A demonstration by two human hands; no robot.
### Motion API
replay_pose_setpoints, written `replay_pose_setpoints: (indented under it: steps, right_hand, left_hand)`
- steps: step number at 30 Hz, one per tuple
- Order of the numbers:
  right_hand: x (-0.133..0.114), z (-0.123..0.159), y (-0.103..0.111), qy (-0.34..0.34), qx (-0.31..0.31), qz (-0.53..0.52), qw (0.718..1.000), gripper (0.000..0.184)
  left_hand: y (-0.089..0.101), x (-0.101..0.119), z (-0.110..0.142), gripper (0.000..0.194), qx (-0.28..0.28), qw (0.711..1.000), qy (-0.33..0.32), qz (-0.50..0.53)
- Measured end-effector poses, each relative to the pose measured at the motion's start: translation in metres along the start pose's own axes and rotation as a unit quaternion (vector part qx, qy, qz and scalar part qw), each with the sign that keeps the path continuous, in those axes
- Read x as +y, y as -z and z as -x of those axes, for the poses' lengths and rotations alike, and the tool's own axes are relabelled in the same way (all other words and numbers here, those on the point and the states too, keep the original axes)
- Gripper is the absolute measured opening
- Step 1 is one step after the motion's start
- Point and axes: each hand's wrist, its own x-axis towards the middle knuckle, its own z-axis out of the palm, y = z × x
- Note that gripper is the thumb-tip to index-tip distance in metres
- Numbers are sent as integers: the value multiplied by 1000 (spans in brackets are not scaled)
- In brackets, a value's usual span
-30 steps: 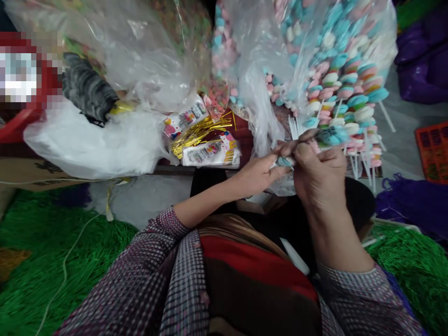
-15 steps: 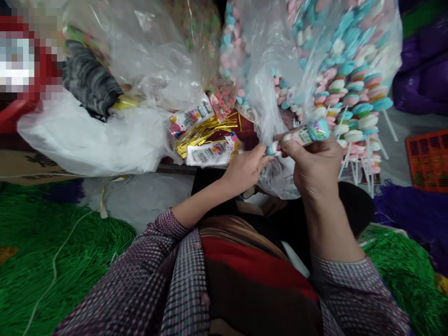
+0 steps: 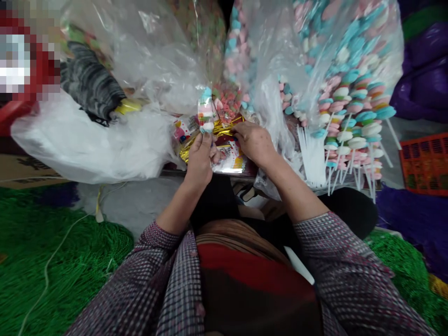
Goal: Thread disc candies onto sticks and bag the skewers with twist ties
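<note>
My left hand (image 3: 200, 156) is closed around the lower end of a wrapped marshmallow skewer (image 3: 206, 109). The skewer stands upright, with blue, pink and white pieces inside clear film. My right hand (image 3: 257, 143) has its fingertips pinched on the gold twist ties (image 3: 224, 127), which lie in a loose bundle. Printed clear bags (image 3: 235, 161) are beneath and beside the ties, partly covered by my left hand. White sticks (image 3: 312, 156) lie in a bunch to the right of my right hand.
Unwrapped marshmallow skewers (image 3: 345, 135) are piled at the right. Large plastic bags of candy (image 3: 241, 51) stand along the back. A white plastic bag (image 3: 91, 144) and a grey striped sleeve (image 3: 96, 77) are at the left. An orange crate (image 3: 425, 163) sits on the floor.
Both hands have moved left from the white sticks. The wrapped skewer has passed from my right hand to my left and now points up. My right hand has reached the twist ties.
</note>
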Motion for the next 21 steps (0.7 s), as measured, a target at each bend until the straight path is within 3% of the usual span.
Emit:
replay_pose_setpoints:
  steps: [4,12,21]
  right_hand:
    - [-6,-9,-6,-42,-11,56,997,30]
    - [0,-13,-4,-45,-24,66,997,30]
    - [16,-5,7,-64,30,-34,997,25]
  left_hand:
    - [2,-4,2,33,-14,1000,12,24]
    - [7,-7,-2,31,-55,998,24,21]
    - [6,-4,4,33,-61,997,37,-9]
